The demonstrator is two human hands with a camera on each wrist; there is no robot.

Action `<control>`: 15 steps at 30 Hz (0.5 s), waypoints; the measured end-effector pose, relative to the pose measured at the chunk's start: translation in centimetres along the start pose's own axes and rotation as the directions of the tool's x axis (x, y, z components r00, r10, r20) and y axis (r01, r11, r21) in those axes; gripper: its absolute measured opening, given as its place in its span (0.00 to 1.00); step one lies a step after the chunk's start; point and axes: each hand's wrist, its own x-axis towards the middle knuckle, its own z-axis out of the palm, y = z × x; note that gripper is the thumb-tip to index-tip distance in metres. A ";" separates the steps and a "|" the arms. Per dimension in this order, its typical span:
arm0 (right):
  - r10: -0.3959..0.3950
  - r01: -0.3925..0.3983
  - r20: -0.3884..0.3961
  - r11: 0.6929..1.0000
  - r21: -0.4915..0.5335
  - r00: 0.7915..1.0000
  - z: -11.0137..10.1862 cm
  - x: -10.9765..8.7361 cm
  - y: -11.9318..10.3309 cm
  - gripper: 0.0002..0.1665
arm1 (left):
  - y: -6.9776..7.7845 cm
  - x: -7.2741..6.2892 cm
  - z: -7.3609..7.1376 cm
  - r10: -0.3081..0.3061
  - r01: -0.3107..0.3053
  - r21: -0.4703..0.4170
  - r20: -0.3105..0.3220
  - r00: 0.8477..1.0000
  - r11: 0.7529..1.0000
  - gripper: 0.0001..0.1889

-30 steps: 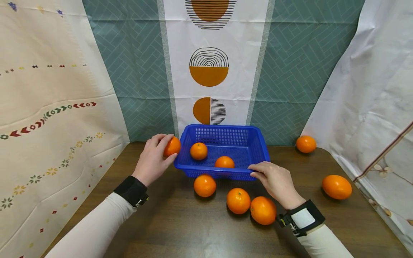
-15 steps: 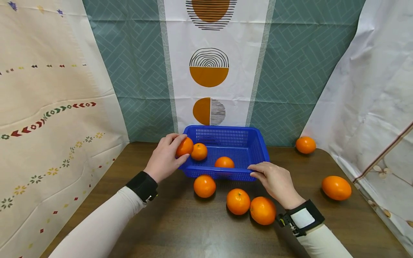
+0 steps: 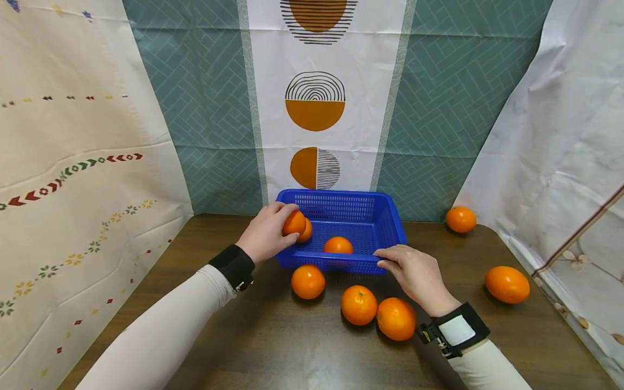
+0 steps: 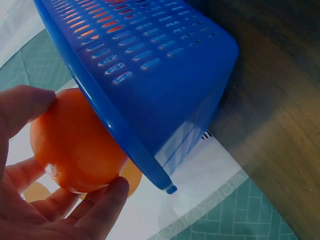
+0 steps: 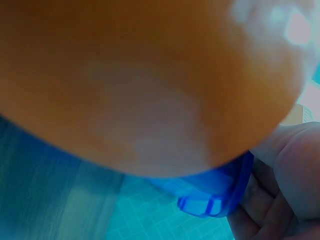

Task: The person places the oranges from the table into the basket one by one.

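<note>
The gripped orange [image 3: 293, 222] is partly covered by the left hand [image 3: 267, 232]. Just behind it, to the right of the grip, an overlapped orange [image 3: 307, 232] shows only a part, and whether the two touch cannot be told. The left wrist view lets the basket's rim cut across one edge of the gripped orange. Right of this grip, the front rim hides the bottom of a low-lying orange [image 3: 338, 245] inside the blue plastic basket [image 3: 341, 205]. An orange-coloured blur [image 5: 140, 90] fills most of the right wrist view, too close to make out. Both sleeves run off the bottom edge of the head view.

The left hand reaches in across the basket's left rim, fingers over the far side of the gripped orange and thumb on the near side, holding it firmly at the basket's mouth. The right hand [image 3: 414, 271] bends inward at the wrist and pinches the front rim near the right corner. On the table [image 3: 273, 336], a single orange [image 3: 308, 281] lies between the two grips, nearer the person; below the right hand's grip sit a rounder orange [image 3: 359, 305] and a longer orange [image 3: 397, 319], side by side.
</note>
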 end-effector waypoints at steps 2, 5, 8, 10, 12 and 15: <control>0.001 -0.001 0.001 1.000 0.002 1.000 0.0 0.0 0.0 0.14 | 0.2 0.2 0.0 -0.005 0.005 -0.001 0.015 1.000 1.000 0.33; 0.004 -0.004 0.006 1.000 0.004 1.000 0.0 0.1 -0.1 0.14 | 0.4 0.4 0.0 -0.009 0.009 0.002 0.027 1.000 1.000 0.33; 0.006 -0.006 0.011 1.000 0.004 1.000 0.0 0.1 -0.1 0.14 | 0.5 0.7 0.3 -0.013 0.013 0.007 0.043 0.999 1.000 0.33; 0.007 -0.007 0.011 1.000 0.005 1.000 0.0 0.1 -0.1 0.14 | 0.4 0.8 0.5 -0.018 0.017 0.010 0.055 0.998 1.000 0.32; 0.005 -0.005 0.007 1.000 0.005 1.000 0.0 0.1 -0.1 0.14 | 0.4 1.0 0.6 -0.021 0.021 0.008 0.066 0.998 1.000 0.32; -0.004 0.004 -0.002 1.000 -0.002 1.000 0.0 0.0 0.0 0.14 | 0.5 1.1 0.8 -0.021 0.021 0.002 0.082 0.996 1.000 0.31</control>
